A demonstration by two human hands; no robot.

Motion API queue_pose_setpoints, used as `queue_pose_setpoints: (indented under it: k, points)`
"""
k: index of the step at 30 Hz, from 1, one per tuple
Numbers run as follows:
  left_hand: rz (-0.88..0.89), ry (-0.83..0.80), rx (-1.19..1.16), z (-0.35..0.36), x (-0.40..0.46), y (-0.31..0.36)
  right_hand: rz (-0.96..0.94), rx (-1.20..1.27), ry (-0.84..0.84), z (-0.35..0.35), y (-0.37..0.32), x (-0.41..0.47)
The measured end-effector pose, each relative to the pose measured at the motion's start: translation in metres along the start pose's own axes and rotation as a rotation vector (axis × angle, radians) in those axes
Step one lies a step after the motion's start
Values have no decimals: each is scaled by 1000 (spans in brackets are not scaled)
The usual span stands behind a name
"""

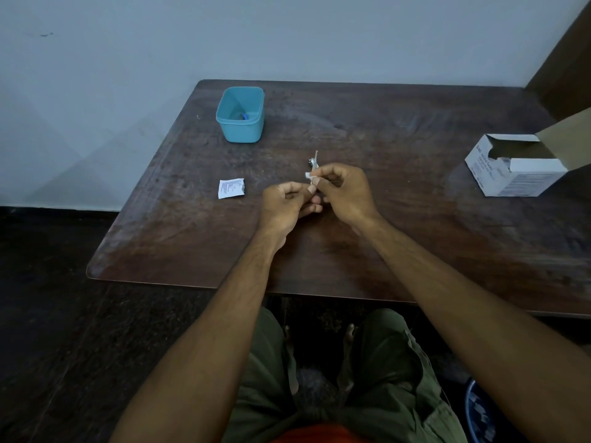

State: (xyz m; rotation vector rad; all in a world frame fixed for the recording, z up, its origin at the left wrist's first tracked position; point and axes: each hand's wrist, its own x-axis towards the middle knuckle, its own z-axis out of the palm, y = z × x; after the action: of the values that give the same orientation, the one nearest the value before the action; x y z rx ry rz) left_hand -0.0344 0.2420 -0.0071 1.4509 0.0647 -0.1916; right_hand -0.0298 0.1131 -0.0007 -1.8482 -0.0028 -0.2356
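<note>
Both hands meet over the middle of the dark wooden table point(415, 238). My left hand point(284, 204) and my right hand point(347, 191) pinch a small narrow paper packet point(312, 167) between thumb and fingers. The packet stands upright, and its top strip sticks up above my fingers with a small white flap at its lower part. What lies inside the packet is hidden. A small white printed sachet point(231, 188) lies flat on the table to the left of my left hand.
A teal plastic tub point(240, 115) stands at the back left with something blue at its bottom. An open white cardboard box point(515, 164) sits at the right edge. A wall runs behind the table. My knees are under the near edge.
</note>
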Motion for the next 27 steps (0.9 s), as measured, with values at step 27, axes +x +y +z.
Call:
queue_pose_setpoints:
  k: [27]
  points:
    - [126, 356, 409, -49, 63, 64, 11, -33, 112, 26, -16, 54]
